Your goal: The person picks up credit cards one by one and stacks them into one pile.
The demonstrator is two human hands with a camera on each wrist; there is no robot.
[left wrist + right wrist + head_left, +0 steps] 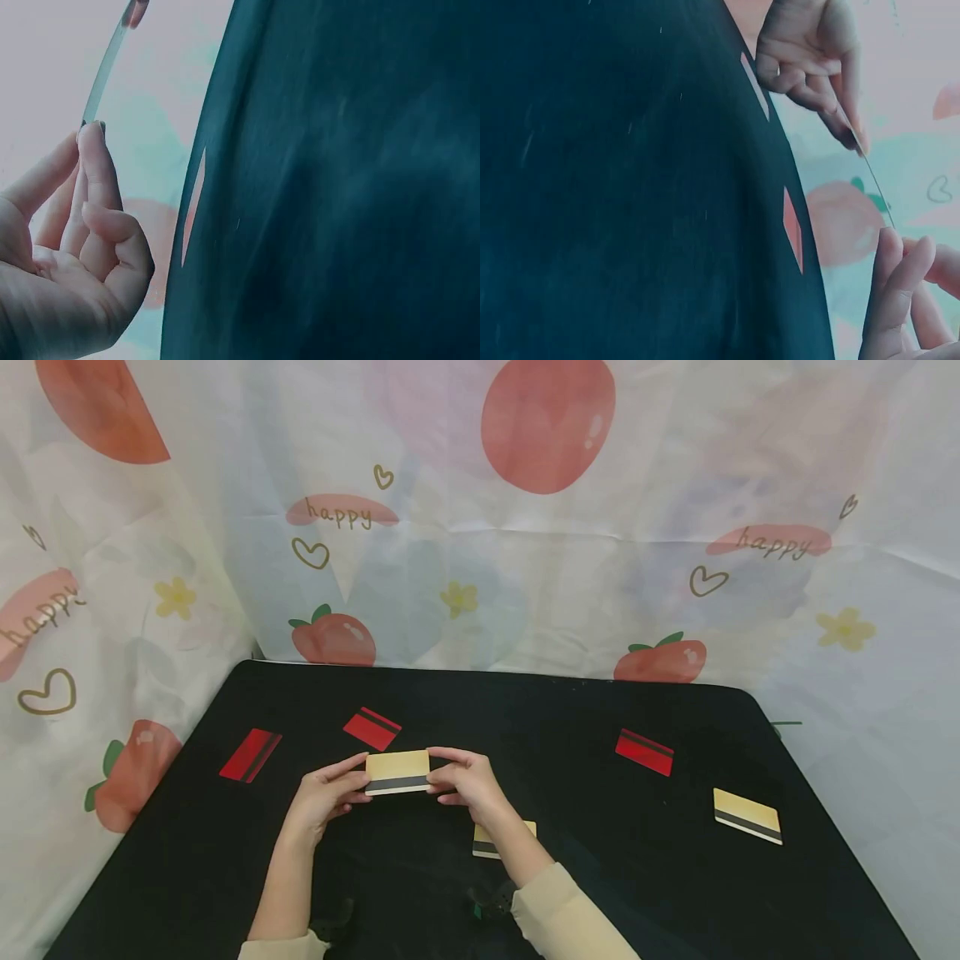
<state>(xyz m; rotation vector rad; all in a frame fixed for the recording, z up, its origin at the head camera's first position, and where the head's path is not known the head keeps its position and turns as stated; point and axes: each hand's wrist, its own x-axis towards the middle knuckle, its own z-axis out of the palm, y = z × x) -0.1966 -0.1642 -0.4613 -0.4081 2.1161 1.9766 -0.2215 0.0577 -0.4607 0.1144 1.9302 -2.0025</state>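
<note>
Both hands hold up one gold card with a dark stripe along its lower part, its broad face toward the head camera. My left hand pinches the left edge between fingertips and thumb. At the opposite edge my right hand pinches it the same way. In the left wrist view the card appears edge-on and slightly bowed above the left hand. The right wrist view shows the card as a thin line between the two hands. A second gold card lies partly hidden under the right forearm.
Red cards with dark stripes lie on the black table: one far left, one behind the held card, one right of centre. Another gold card lies at the right. A printed curtain hangs behind the table.
</note>
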